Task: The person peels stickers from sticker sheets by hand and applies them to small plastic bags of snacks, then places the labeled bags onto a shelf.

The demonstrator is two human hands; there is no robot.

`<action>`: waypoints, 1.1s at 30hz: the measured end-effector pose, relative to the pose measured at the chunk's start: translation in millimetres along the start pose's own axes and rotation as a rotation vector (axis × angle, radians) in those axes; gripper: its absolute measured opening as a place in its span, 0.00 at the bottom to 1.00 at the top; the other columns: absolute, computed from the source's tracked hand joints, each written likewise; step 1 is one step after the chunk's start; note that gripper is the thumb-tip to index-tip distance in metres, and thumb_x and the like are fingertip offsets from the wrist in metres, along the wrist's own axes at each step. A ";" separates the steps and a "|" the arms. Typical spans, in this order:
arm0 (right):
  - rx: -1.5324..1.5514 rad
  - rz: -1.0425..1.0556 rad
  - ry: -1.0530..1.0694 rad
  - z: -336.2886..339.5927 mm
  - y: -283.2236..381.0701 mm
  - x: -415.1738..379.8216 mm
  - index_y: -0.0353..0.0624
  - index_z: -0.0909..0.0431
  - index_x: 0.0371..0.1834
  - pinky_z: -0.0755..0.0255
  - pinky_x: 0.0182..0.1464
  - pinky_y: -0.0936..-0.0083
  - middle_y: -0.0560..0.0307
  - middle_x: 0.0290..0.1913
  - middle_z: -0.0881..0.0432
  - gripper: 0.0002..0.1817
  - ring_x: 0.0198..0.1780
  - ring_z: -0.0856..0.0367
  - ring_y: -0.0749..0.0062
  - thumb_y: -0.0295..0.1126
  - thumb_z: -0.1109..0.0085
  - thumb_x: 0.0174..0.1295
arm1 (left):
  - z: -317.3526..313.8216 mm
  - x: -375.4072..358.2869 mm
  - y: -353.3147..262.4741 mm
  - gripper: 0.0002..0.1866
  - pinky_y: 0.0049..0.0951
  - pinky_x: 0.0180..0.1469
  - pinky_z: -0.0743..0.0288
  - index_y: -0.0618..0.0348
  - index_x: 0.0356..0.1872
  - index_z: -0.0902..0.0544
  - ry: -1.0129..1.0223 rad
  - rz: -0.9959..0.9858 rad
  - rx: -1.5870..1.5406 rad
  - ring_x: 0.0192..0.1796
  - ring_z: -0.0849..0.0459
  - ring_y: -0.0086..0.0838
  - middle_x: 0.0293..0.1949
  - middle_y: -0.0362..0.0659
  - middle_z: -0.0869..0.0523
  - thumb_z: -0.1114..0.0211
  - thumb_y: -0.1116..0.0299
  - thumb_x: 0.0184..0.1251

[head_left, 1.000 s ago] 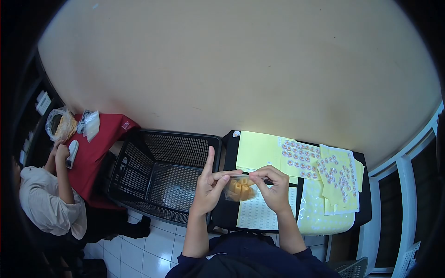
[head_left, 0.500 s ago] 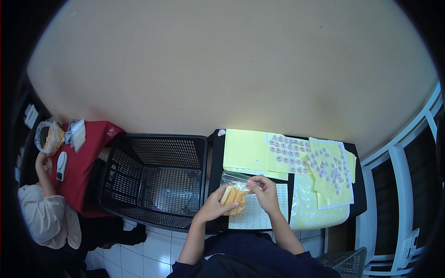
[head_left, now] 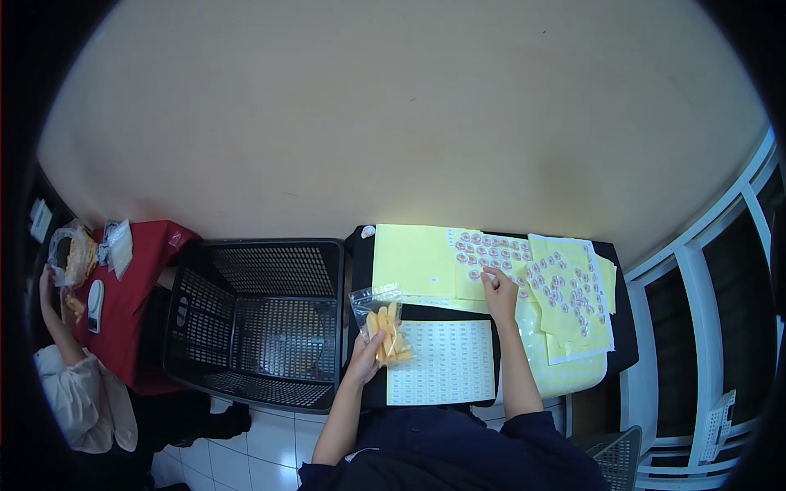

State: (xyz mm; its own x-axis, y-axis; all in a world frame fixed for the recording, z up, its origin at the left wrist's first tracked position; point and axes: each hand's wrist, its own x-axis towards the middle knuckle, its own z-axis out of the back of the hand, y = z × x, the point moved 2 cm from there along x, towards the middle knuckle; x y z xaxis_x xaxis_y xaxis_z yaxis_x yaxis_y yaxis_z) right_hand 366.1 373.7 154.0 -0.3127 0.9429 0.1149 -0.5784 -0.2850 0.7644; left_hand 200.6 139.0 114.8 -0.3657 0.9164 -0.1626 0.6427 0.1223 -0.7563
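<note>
My left hand [head_left: 366, 357] is closed on a clear zip bag [head_left: 386, 331] with several pale yellow stick-shaped pieces inside. It holds the bag tilted, over the left edge of a white sheet printed with rows of small labels [head_left: 440, 360]. Farther back, my right hand [head_left: 501, 293] reaches onto a yellow sheet of round stickers [head_left: 499, 255]. Its thumb and finger are pinched at a round sticker in the lower rows, which the fingertips partly cover.
A large black plastic crate [head_left: 260, 327] stands on the left. Beyond it, a co-worker's arm [head_left: 64, 323] reaches over a red-covered table [head_left: 131, 315] with a white scale [head_left: 96, 304] and plastic bags. More sticker sheets [head_left: 573, 295] lie to the right, near white railings [head_left: 647, 368].
My right hand has left the bag's top and moved right and away to the sticker sheet. The left hand has shifted the bag slightly left, uncovering more of the label sheet.
</note>
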 end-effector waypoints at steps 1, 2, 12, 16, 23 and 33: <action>0.001 0.004 -0.005 -1.9 -3.8 5.2 0.42 0.21 0.39 0.34 0.26 0.79 0.61 0.19 0.32 0.11 0.18 0.33 0.80 0.31 0.42 0.53 | 0.3 1.0 -0.4 0.25 0.35 0.50 0.26 0.62 0.61 0.45 0.005 -0.004 0.001 0.50 0.24 0.35 0.53 0.51 0.29 0.52 0.64 0.66; -0.127 0.150 -0.021 -4.8 -5.3 8.6 0.40 0.22 0.38 0.32 0.29 0.75 0.57 0.25 0.29 0.12 0.23 0.29 0.73 0.32 0.42 0.51 | 0.8 0.5 0.2 0.25 0.36 0.50 0.26 0.62 0.61 0.46 -0.001 0.001 0.004 0.50 0.25 0.35 0.53 0.51 0.29 0.52 0.64 0.66; -0.406 0.377 -0.001 -9.8 5.5 20.5 0.41 0.22 0.26 0.31 0.40 0.67 0.54 0.31 0.24 0.06 0.36 0.26 0.60 0.30 0.39 0.45 | 2.7 1.2 2.2 0.25 0.37 0.52 0.28 0.61 0.61 0.46 0.024 0.022 -0.011 0.52 0.26 0.36 0.53 0.51 0.30 0.52 0.65 0.66; -0.406 0.354 0.034 -12.2 4.2 25.0 0.41 0.24 0.22 0.33 0.39 0.67 0.54 0.25 0.22 0.03 0.33 0.24 0.61 0.28 0.41 0.44 | 0.5 -0.5 -0.2 0.25 0.37 0.52 0.28 0.61 0.61 0.46 0.025 0.023 -0.011 0.52 0.26 0.36 0.53 0.51 0.30 0.53 0.65 0.66; -0.438 0.137 0.142 -12.0 8.1 31.4 0.43 0.23 0.22 0.39 0.46 0.63 0.54 0.27 0.20 0.04 0.34 0.24 0.61 0.31 0.45 0.48 | 1.7 0.4 2.5 0.24 0.36 0.52 0.28 0.61 0.61 0.46 0.031 0.037 -0.014 0.52 0.26 0.36 0.53 0.50 0.29 0.53 0.65 0.66; -0.450 -0.023 0.334 -7.7 19.6 38.1 0.44 0.24 0.31 0.41 0.51 0.63 0.54 0.34 0.20 0.10 0.40 0.24 0.61 0.38 0.46 0.51 | -6.0 -2.4 -5.8 0.22 0.31 0.52 0.29 0.61 0.59 0.43 -0.026 0.068 -0.076 0.51 0.25 0.34 0.53 0.49 0.29 0.51 0.70 0.65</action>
State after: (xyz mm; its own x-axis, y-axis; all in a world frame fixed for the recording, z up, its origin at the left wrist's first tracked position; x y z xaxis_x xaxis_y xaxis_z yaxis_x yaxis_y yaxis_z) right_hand 337.0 402.7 168.4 -0.4753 0.8648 -0.1617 -0.8296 -0.3794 0.4097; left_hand 201.8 138.4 123.3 -0.3362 0.9136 -0.2287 0.7153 0.0897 -0.6931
